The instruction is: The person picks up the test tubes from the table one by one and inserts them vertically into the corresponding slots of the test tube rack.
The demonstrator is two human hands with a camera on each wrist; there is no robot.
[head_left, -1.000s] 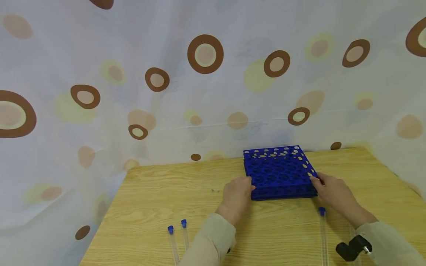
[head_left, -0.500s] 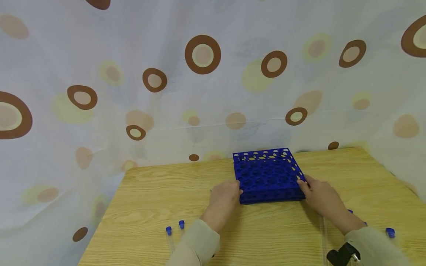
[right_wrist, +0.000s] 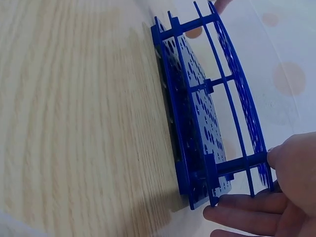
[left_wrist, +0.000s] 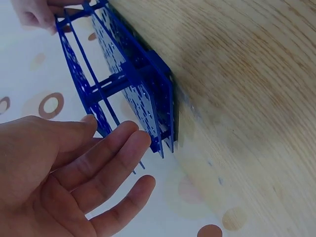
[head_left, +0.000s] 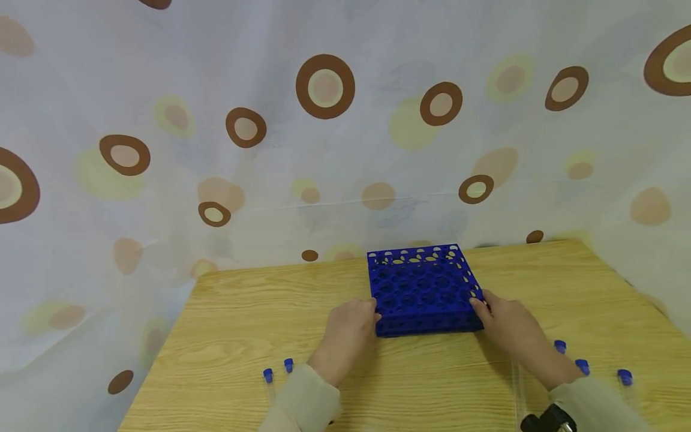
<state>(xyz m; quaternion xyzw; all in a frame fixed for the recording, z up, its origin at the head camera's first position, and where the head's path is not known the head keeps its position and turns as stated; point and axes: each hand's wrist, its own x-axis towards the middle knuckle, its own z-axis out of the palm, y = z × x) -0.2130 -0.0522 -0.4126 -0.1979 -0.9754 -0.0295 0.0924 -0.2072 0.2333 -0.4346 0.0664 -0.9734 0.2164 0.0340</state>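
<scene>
A blue test tube rack [head_left: 423,294] with tiers of round holes is near the back of the wooden table. My left hand [head_left: 348,333] holds its near left corner, and my right hand [head_left: 513,327] grips the near right corner. From the left wrist, the left thumb and fingers pinch the upper tiers of the rack [left_wrist: 157,66], with the little finger free. The right wrist view has the right thumb on the top tier and fingers under the lower edges. Low over the tabletop, the rack's bottom tier [right_wrist: 183,165] runs close to the wood.
Two clear test tubes with blue caps [head_left: 268,376] lie at the left front, partly behind the left sleeve. Several more tubes [head_left: 624,378] lie at the right front around the right forearm. A patterned curtain [head_left: 324,150] hangs behind the table [head_left: 243,318].
Both hands have shifted the rack left and slightly nearer. Blue tube caps at the right front, previously behind the right arm, now show. The grips stay the same.
</scene>
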